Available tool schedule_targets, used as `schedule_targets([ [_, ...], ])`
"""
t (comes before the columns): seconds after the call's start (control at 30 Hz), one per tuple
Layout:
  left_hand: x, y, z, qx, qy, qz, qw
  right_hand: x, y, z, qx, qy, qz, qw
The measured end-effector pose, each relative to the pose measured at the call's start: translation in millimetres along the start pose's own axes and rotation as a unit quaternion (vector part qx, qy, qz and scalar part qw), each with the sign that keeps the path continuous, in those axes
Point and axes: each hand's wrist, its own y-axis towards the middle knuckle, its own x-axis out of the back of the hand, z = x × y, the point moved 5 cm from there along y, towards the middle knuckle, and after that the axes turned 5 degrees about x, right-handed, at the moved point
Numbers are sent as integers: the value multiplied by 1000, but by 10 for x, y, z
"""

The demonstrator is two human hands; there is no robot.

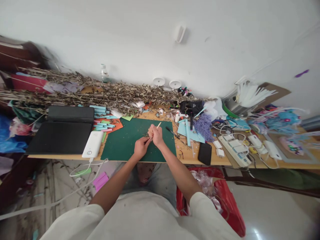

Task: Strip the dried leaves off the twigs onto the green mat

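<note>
Green mat [115,143] lies under your hands, at the centre of the frame. Your right hand [157,136] is closed in a fist round a pale stick [159,125], whose tip pokes out toward the upper right. Your left hand [140,147] meets it from the lower left, its fingertips drawn together against the fist. Something small and dark may sit between them, but you cover it too well for me to tell what it is, or whether the left fingers have hold of it.

As for how far you are, the few crumbs scattered on the mat suggest that some handling has been done there. The piece between your hands looks partway through, as a judgement; no completed piece lies on the mat, and how much is left cannot be told. Dried stems [112,95] make a long heap from the upper left to the centre, out of your grasp. Blue rolls [101,126] lie in a loose pile left of centre, partly over orange paper [119,125]. Right of your fist, the pen [172,132] lies on the mat, with the glue gun [180,116] beyond it, both unheld. Purple yarn [205,126] sits farther right, above the phone [205,153].
</note>
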Motion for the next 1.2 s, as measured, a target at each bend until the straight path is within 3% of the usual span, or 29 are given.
schedule_targets([
  [0.43, -23, 18, 53, -4, 6, -1, 1000, -9, 28, -31, -17, -30, -23, 999],
  [0.9, -24, 9, 32, 10, 17, 0, 1000, -12, -15, 14, -5, -9, 4, 1000],
  [1.2, -33, 6, 43, 11, 11, 1, 1000, 7, 1, 4, -27, -68, -14, 997],
])
